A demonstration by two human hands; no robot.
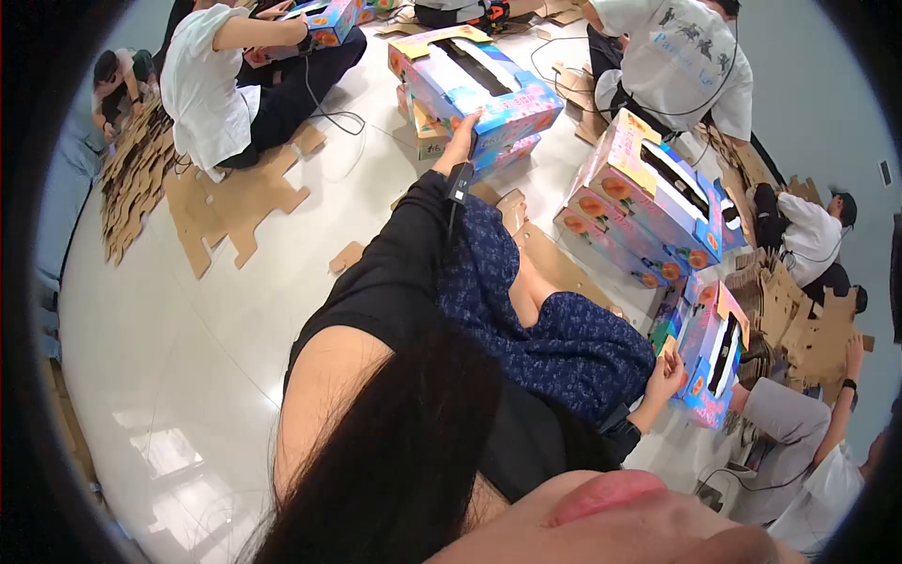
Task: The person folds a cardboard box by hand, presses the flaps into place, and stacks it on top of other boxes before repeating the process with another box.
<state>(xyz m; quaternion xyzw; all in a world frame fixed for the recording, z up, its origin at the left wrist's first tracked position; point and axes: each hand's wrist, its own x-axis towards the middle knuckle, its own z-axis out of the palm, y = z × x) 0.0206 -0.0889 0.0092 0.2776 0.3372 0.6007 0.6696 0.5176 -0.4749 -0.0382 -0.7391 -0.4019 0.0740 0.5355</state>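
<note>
My left hand (pixel 462 139) reaches forward and touches the near corner of a blue and pink printed carton (pixel 512 105), which has a long dark slot in its top and rests on another carton. Its fingers are partly hidden by the box edge. Lower right, my right hand (pixel 665 374) is beside a smaller-looking printed carton (pixel 709 362), fingers bent near its side; whether they grip anything is too small to tell. Between the two, stacked printed cartons (pixel 625 211) with orange fruit pictures stand on the floor.
Flat brown cardboard (pixel 230 211) lies on the glossy floor (pixel 178 357) at the left, beside a seated person (pixel 211 89). Another person (pixel 672 56) sits ahead, others at the right near cardboard piles (pixel 785 310). A cable (pixel 334 117) crosses the floor.
</note>
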